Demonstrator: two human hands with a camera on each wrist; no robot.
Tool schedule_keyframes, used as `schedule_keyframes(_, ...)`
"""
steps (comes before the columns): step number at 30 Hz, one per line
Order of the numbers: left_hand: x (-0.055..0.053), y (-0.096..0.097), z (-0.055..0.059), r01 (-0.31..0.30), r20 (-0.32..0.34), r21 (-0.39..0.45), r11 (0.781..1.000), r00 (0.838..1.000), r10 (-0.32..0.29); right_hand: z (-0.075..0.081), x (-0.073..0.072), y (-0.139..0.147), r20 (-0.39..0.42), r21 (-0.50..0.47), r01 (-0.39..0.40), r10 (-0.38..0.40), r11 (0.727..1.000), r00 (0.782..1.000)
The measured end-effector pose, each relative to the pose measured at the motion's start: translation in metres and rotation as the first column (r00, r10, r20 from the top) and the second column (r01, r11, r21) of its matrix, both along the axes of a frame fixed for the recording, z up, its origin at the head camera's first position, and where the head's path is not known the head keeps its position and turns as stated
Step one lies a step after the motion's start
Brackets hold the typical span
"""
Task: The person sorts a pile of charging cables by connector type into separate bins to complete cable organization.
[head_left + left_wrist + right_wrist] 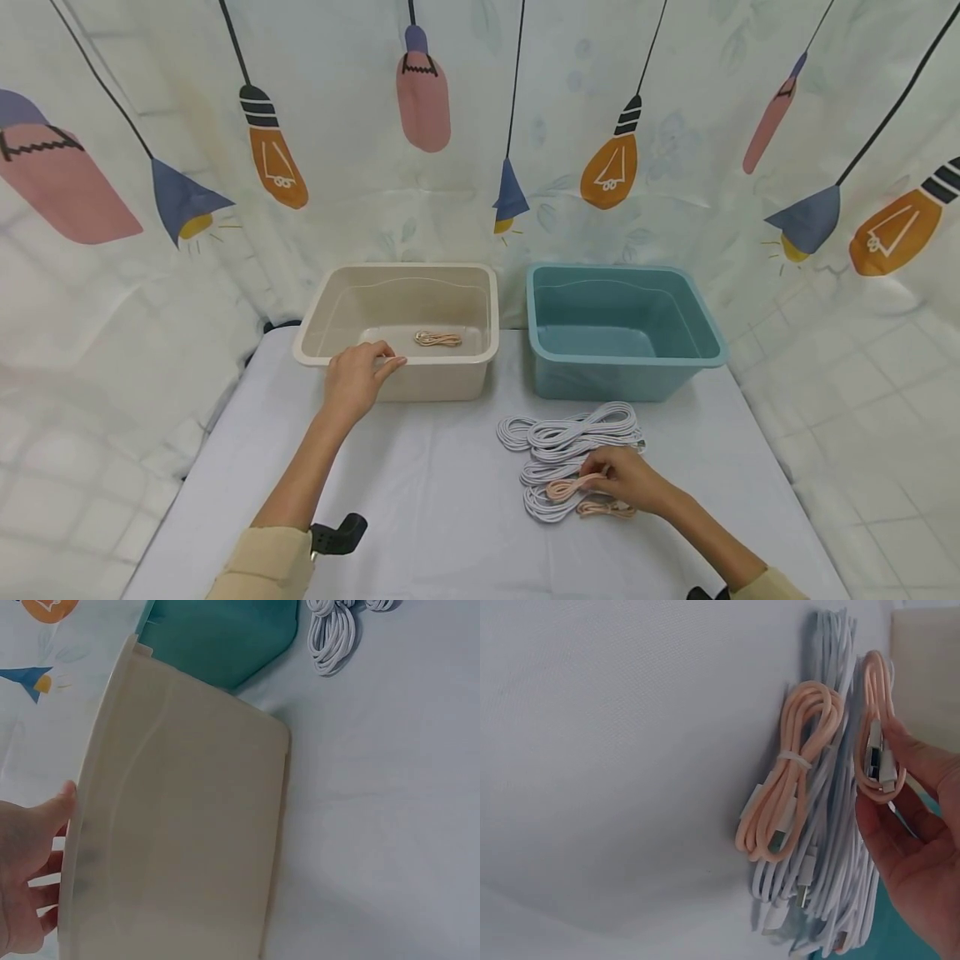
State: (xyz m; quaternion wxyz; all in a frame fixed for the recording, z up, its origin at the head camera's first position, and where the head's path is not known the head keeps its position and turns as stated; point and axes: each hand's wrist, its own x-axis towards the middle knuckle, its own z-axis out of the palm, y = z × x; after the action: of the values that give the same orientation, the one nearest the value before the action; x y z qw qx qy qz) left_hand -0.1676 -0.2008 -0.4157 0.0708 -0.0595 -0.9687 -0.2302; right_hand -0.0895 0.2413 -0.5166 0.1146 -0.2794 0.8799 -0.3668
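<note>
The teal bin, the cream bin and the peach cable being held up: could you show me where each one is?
Teal bin (603, 381), head view: on its front wall.
Cream bin (438, 383), head view: on its front wall.
Held peach cable (877, 694), right wrist view: on its strands, above the connectors.

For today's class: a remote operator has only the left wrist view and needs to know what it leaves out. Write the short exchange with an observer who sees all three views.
Operator: I see the left hand at the rim of the beige bin, but only the bin's outer side. Is anything in it?

Observer: Yes. The head view shows a bundled peach cable lying inside, on the bin's floor.

Operator: White cable bundles show at the top edge of my picture. What is the right hand doing?

Observer: It is over those bundles, pinching a looped peach cable between thumb and fingers, as the right wrist view shows.
</note>
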Motion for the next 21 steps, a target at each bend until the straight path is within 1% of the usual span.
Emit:
schedule_keyframes(4,0.0,-0.001,0.0,0.015,-0.02,-0.007,1.0,1.0,-0.015,0.001,-0.001,0.001,-0.015,-0.028,-0.02,0.019,0.999,1.0)
schedule_keyframes(7,0.0,-0.002,-0.002,0.037,-0.061,-0.039,0.999,0.997,-0.039,0.004,-0.003,0.001,-0.012,-0.049,-0.031,0.03,0.998,0.999)
schedule_keyframes(10,0.0,-0.003,-0.004,0.061,-0.117,-0.073,0.995,0.991,-0.069,0.007,-0.005,0.0,-0.01,-0.064,-0.04,0.039,0.997,0.999)
schedule_keyframes(13,0.001,-0.002,-0.006,0.081,-0.165,-0.083,0.993,0.982,-0.094,0.009,-0.007,-0.001,-0.034,-0.081,-0.055,0.052,0.995,0.998)
schedule_keyframes(17,0.001,-0.003,-0.007,0.094,-0.199,-0.085,0.992,0.974,-0.109,0.013,-0.01,-0.004,-0.076,-0.091,-0.069,0.062,0.994,0.995)
schedule_keyframes(21,0.001,-0.004,-0.01,0.11,-0.234,-0.103,0.989,0.963,-0.132,0.019,-0.014,-0.01,-0.081,-0.079,-0.063,0.056,0.995,0.995)
